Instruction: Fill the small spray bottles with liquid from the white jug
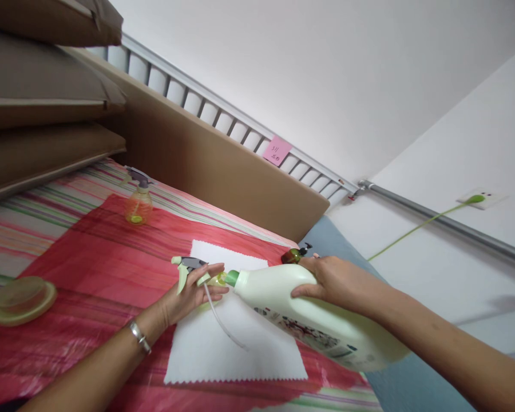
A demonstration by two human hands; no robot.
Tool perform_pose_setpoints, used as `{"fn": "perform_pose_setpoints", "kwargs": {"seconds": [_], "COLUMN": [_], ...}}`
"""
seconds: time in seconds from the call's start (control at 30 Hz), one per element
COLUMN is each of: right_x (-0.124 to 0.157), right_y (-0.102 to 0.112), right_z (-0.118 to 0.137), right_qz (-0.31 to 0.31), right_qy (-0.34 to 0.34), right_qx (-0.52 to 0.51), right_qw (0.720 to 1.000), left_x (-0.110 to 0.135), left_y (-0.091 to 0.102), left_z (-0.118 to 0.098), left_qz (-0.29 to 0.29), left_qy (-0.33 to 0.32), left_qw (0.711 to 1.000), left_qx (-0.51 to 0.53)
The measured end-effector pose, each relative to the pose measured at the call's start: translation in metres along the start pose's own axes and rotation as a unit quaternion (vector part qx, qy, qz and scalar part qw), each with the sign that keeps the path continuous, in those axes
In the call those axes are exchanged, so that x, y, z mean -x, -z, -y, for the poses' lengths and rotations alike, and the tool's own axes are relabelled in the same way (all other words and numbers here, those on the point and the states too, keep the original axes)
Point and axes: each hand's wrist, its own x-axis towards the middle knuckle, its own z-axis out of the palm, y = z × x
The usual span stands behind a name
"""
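My right hand [332, 283] grips a large pale-green jug [313, 317] tipped on its side, its green neck [232, 278] pointing left. My left hand [189, 297] is curled around a small yellowish bottle [217, 281] right at the jug's neck, and also holds a spray trigger head [189, 268] whose clear dip tube [223, 326] trails out loose. Both hands work above a white cloth [236, 349] spread on a red sheet [98, 269]. A silver bracelet [139, 336] is on my left wrist.
An orange spray bottle [139, 200] stands at the far side of the red sheet. A yellow-green lid [22, 298] lies at the left. A brown pump bottle [295, 254] lies behind the jug. Cushions [43, 97] are stacked at the upper left, by a wooden headboard [223, 171].
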Motion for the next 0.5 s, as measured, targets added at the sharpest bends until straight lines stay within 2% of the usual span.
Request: {"fn": "perform_pose_setpoints", "kwargs": {"seconds": [0.3, 0.5], "right_x": [0.0006, -0.0002], "right_y": [0.0037, 0.0027], "right_z": [0.0029, 0.0011], "right_qz": [0.005, 0.002], "right_qy": [-0.003, 0.002], "right_qx": [0.008, 0.007], "right_qw": [1.000, 1.000], "left_x": [0.0007, 0.0003], "left_y": [-0.0055, -0.0024], "left_z": [-0.0036, -0.0011], "left_qz": [-0.019, -0.008], "left_qy": [0.010, 0.005], "left_qw": [1.000, 1.000], "left_qx": [-0.003, 0.004]}}
